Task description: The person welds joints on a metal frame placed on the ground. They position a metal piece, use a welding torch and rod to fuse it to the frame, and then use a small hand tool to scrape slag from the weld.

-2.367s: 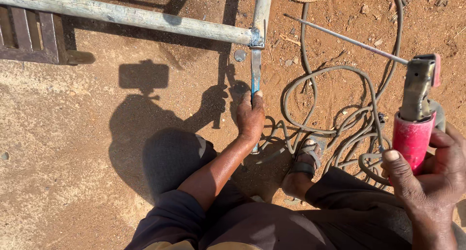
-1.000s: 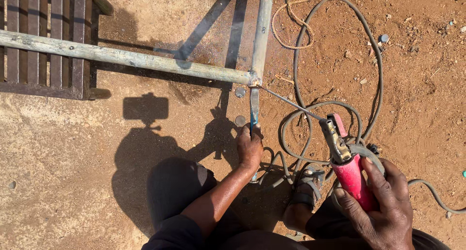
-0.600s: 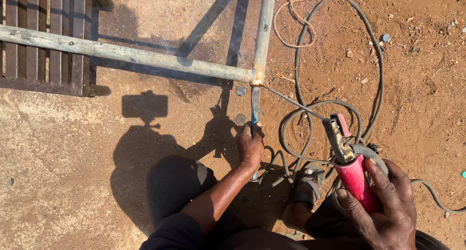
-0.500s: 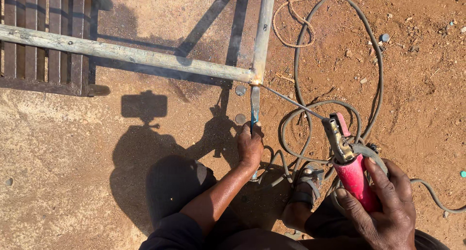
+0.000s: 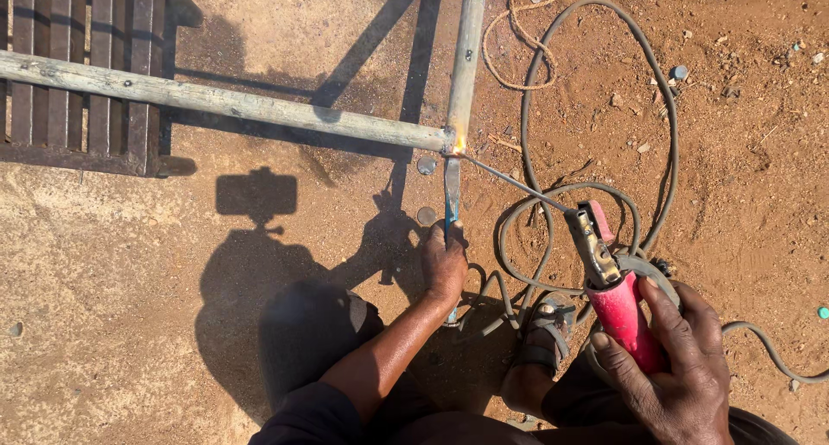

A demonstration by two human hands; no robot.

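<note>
Now touching the joint (image 5: 455, 143), my rod (image 5: 509, 180) throws a first spark. Right hand (image 5: 669, 372) grips the red electrode holder (image 5: 615, 302) at five o'clock; left hand (image 5: 445, 262) clamps the lower bar (image 5: 452, 195). Any wobble could stick the rod.

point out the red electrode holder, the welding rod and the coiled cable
red electrode holder (image 5: 623, 320), head view, on its red handle
welding rod (image 5: 509, 179), head view, mid-length
coiled cable (image 5: 669, 160), head view, on the loop's right side

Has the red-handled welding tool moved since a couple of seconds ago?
Yes. The right hand brought the red-handled holder left and toward the pipe joint; its rod now touches the joint, where a small glow shows.
</note>
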